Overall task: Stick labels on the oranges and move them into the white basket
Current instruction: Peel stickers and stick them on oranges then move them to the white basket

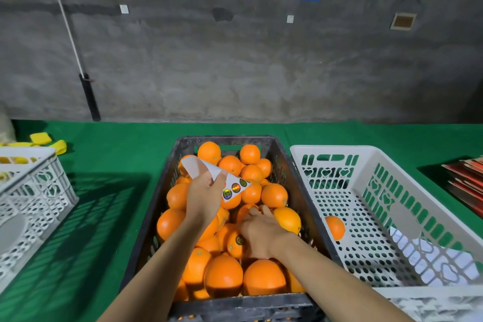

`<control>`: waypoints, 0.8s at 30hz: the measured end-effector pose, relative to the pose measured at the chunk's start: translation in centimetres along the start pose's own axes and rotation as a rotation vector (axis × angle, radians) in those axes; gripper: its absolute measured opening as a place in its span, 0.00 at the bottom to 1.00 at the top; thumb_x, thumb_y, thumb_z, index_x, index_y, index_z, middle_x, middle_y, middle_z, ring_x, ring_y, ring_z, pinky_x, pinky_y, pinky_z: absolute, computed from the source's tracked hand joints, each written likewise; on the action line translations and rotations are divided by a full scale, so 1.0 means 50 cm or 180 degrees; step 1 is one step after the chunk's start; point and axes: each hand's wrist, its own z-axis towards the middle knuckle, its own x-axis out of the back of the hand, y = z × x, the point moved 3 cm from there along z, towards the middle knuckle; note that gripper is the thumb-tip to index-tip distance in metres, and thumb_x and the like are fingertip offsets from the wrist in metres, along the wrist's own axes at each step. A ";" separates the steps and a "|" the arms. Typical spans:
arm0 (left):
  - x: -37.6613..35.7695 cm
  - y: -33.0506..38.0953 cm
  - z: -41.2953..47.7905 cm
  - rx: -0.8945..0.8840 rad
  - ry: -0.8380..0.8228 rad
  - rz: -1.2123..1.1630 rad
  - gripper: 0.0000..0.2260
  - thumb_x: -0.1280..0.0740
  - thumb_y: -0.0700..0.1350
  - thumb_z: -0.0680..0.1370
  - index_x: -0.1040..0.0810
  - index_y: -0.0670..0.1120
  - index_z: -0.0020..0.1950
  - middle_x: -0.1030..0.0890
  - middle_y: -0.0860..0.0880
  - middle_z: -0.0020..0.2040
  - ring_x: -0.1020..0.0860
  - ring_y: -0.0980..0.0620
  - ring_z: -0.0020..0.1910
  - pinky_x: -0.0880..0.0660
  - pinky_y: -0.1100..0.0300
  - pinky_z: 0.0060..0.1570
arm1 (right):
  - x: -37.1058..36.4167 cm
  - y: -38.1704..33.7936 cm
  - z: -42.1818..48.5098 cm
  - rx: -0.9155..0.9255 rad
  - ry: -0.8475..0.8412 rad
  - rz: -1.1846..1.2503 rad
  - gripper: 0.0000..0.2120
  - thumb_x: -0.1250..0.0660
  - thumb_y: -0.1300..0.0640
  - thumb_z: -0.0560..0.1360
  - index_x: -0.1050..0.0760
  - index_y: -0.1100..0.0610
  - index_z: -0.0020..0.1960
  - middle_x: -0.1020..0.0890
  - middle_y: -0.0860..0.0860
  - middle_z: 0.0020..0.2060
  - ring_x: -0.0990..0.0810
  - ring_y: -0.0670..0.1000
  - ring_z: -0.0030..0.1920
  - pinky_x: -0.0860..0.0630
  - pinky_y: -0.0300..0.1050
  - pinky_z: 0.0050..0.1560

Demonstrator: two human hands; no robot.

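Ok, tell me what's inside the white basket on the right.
Inside the white basket lie one orange near its left wall and a white sheet at the near end. No label shows on the orange; its underside is hidden.

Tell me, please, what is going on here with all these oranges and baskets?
A person is labelling oranges. The left hand holds a curled label sheet above the black crate full of oranges. The right hand reaches down among the fruit, beside an orange already bearing a label. The white basket to the right holds one orange so far.
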 end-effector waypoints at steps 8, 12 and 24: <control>0.047 0.031 -0.012 -0.0131 0.1315 -0.0093 0.18 0.41 0.52 0.84 0.36 0.49 0.35 0.27 0.53 0.31 0.28 0.61 0.28 0.34 0.72 0.27 | 0.050 0.039 -0.009 -0.1048 0.1873 0.3242 0.27 0.28 0.32 0.68 0.25 0.49 0.57 0.22 0.45 0.52 0.23 0.49 0.55 0.26 0.43 0.49; 0.047 0.023 -0.012 0.0175 0.1225 -0.0293 0.17 0.43 0.53 0.84 0.30 0.44 0.40 0.25 0.52 0.33 0.26 0.60 0.28 0.33 0.73 0.25 | 0.050 0.080 -0.015 -0.1522 0.2485 0.6576 0.27 0.35 0.34 0.75 0.24 0.57 0.57 0.18 0.57 0.49 0.17 0.55 0.48 0.18 0.48 0.45; 0.014 0.021 -0.011 0.0219 0.0096 -0.0877 0.15 0.38 0.51 0.84 0.22 0.40 0.47 0.16 0.48 0.38 0.17 0.54 0.36 0.20 0.51 0.39 | 0.054 0.118 -0.035 -0.1277 0.2822 0.7362 0.28 0.35 0.35 0.74 0.27 0.55 0.63 0.20 0.57 0.46 0.21 0.54 0.39 0.23 0.49 0.36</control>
